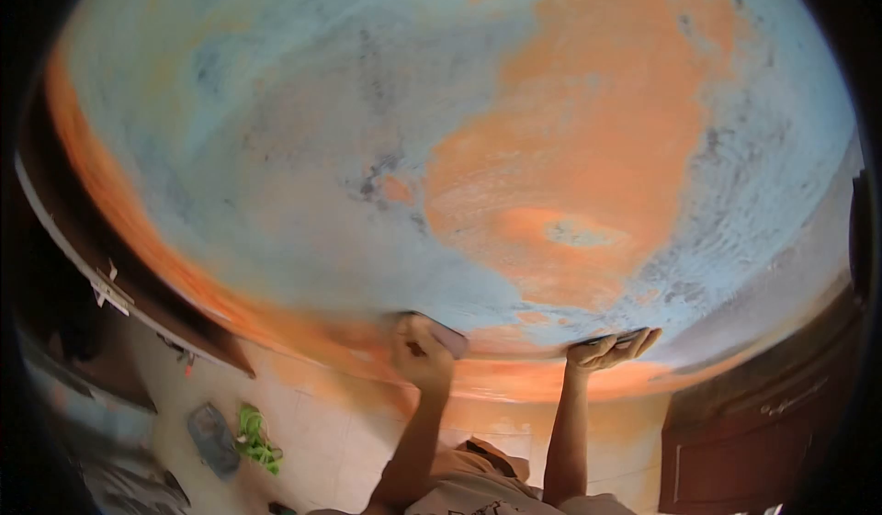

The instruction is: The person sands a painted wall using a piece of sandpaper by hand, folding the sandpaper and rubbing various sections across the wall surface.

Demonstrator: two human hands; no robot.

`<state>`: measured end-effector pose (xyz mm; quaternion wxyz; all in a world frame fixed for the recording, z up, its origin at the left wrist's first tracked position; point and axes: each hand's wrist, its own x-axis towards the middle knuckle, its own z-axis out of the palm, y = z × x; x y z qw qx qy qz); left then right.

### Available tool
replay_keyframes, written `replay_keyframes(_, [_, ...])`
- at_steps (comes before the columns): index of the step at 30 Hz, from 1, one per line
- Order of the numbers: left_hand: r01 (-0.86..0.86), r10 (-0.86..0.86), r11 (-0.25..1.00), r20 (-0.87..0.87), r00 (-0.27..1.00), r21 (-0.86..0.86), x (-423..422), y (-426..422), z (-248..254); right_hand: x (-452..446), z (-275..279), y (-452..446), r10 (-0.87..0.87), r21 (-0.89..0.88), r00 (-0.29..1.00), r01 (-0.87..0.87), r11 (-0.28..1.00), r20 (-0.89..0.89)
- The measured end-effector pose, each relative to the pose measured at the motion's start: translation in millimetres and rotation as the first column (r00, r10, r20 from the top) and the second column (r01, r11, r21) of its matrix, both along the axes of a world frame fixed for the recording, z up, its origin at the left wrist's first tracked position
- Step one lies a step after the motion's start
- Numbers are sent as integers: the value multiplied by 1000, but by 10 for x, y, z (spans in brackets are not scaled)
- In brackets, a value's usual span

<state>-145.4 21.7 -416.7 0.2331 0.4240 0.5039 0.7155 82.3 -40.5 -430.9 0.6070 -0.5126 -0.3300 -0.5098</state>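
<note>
A large curved surface (588,138), patched in blue, grey and orange, fills most of the view. Near its lower edge my left hand (421,350) is closed around a flat dark sanding block or pad (449,336), which lies against the surface. Farther right, my right hand (614,351) holds another thin dark pad (606,339) flat to the same surface, with the fingers stretched along it. What the pads are made of cannot be made out.
Below are a tiled floor (322,432), a grey container (213,440) and a bright green cloth or bag (258,439). A dark red-brown cabinet (735,464) stands at lower right. A white rail-like edge (69,244) runs along the left.
</note>
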Motion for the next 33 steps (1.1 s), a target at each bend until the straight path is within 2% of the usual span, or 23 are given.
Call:
replay_keyframes(1, [25,-25,1000,-9,1000,13,92,-70,-22,-2,-7,-6,3,-23,1000,-3,1000,3])
replay_keyframes(3, [218,-229,956,34,973,196,283,-189,-104,9,24,-22,-14,-41,1000,15,999,17])
replay_keyframes(4, [261,-267,960,57,962,101,307,-227,-168,3,20,-14,10,-54,1000,-9,998,16])
replay_keyframes(6, [299,-311,948,120,943,109,373,-298,28,57,-57,-38,36,-85,999,-35,996,15])
replay_keyframes(9, [405,-419,907,168,892,111,512,-423,165,-174,-60,-182,-46,-221,967,-11,975,-252])
replay_keyframes(11, [486,-518,844,111,848,228,745,-543,223,-466,124,-278,4,-219,950,-76,973,-312])
replay_keyframes(13, [515,-541,826,63,839,230,913,-647,244,-690,48,-309,327,-57,889,-363,930,-319])
replay_keyframes(15, [553,-581,814,241,777,179,1009,-712,265,-802,43,-410,313,-128,926,-344,930,-211])
replay_keyframes(16, [554,-559,826,273,783,106,1024,-738,309,-798,83,-431,295,-115,932,-323,939,-208])
replay_keyframes(17, [571,-579,813,264,771,115,1026,-739,320,-776,121,-445,248,-97,940,-277,956,-234])
replay_keyframes(19, [573,-599,795,108,794,197,1050,-750,363,-656,145,-495,191,-68,945,-216,974,-265])
replay_keyframes(21, [619,-642,759,76,763,200,1125,-861,519,-557,188,-520,343,-144,881,-405,903,-325])
replay_keyframes(22, [654,-675,735,111,729,180,1253,-961,555,-472,217,-545,432,-52,847,-469,882,-310])
replay_keyframes(23, [681,-700,714,153,697,163,1320,-995,568,-440,243,-549,443,-40,844,-476,879,-302])
replay_keyframes(25, [649,-677,732,115,727,207,1435,-1044,591,-395,230,-613,505,-61,785,-559,827,-359])
replay_keyframes(27, [706,-720,694,129,682,140,1480,-1112,705,-283,216,-664,508,-74,797,-558,827,-327])
replay_keyframes(28, [694,-699,714,142,701,93,1376,-1199,821,-397,357,-764,452,-91,836,-499,862,-310])
replay_keyframes(30, [699,-704,710,110,702,84,1780,-1400,770,-4,417,-961,306,-101,913,-343,934,-269])
replay_keyframes(33, [736,-733,676,139,666,41,1963,-1463,772,307,640,-1041,304,-87,905,-342,936,-296])
